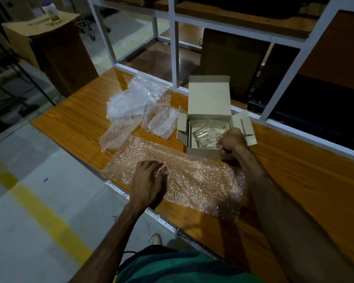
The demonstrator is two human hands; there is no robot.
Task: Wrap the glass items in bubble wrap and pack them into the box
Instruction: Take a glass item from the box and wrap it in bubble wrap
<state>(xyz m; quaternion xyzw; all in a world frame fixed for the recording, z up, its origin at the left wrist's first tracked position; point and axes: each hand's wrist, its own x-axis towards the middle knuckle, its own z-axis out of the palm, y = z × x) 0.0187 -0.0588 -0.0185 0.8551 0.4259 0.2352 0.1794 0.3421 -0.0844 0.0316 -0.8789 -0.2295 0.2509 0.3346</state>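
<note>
Head view: wooden table (294, 180); left hand (149, 180) flat on bubble wrap (192, 180), right hand (233, 142) grips box (204, 154).

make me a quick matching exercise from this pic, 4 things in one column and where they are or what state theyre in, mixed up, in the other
Things:
1. left hand
2. right hand
3. cardboard box
4. glass item

States:
A. lid flap standing up, open
B. lying inside the box
C. resting on the flat bubble wrap sheet
D. at the box's near right corner, fingers curled

Pairs: 1-C, 2-D, 3-A, 4-B
</note>
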